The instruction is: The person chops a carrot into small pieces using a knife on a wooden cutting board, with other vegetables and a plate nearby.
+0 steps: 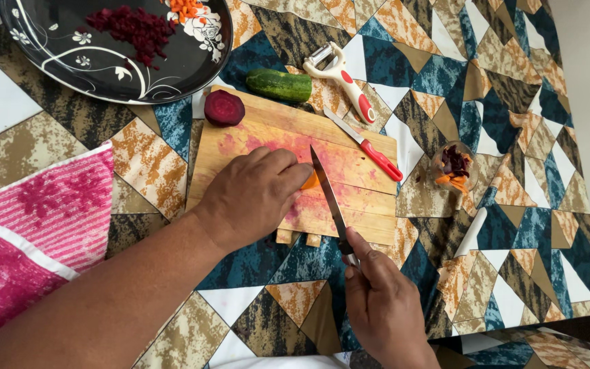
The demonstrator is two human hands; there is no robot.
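Patterned tablecloth [513,102]: wooden cutting board [370,212] central; black plate [56,61] upper-left, cucumber [278,85] and peeler [343,80] above, small bowl [453,169] right, pink towel [35,232] left.

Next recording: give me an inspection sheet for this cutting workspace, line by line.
Surface: patterned tablecloth; wooden cutting board, stained pink.
Job's things: orange carrot piece on the board, knife blade beside it.
Clutter: halved beetroot, cucumber, peeler, red-handled knife, small glass of scraps, black plate with chopped beetroot and carrot, pink striped cloth.
Grippers: left hand pressing the carrot piece; right hand gripping the knife handle.
Cables: nothing seen.
Surroundings: pale floor at right edge; nothing else seen.
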